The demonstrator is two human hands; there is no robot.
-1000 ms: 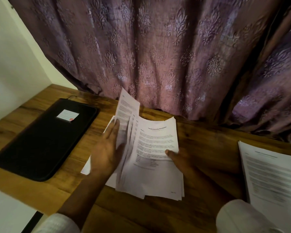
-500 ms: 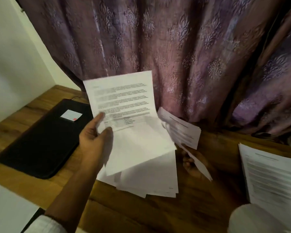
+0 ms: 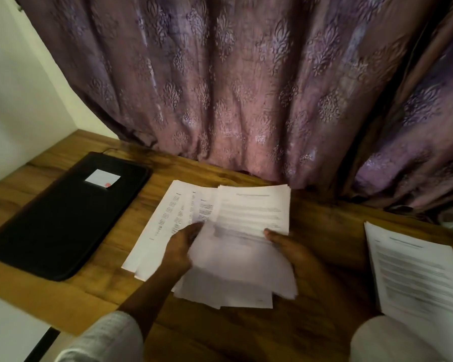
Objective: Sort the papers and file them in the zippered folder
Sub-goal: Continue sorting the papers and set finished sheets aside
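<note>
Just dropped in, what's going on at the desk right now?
A person is sorting a loose pile of papers in the middle of the wooden desk. The left hand and right hand each hold a side of the top sheets. The black zippered folder lies closed to the left, and a separate stack sits at right.

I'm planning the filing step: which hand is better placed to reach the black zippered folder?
Left. The left hand grips the left edge of the papers, nearest the zippered folder; the right hand holds their far side and would have to cross them.
</note>
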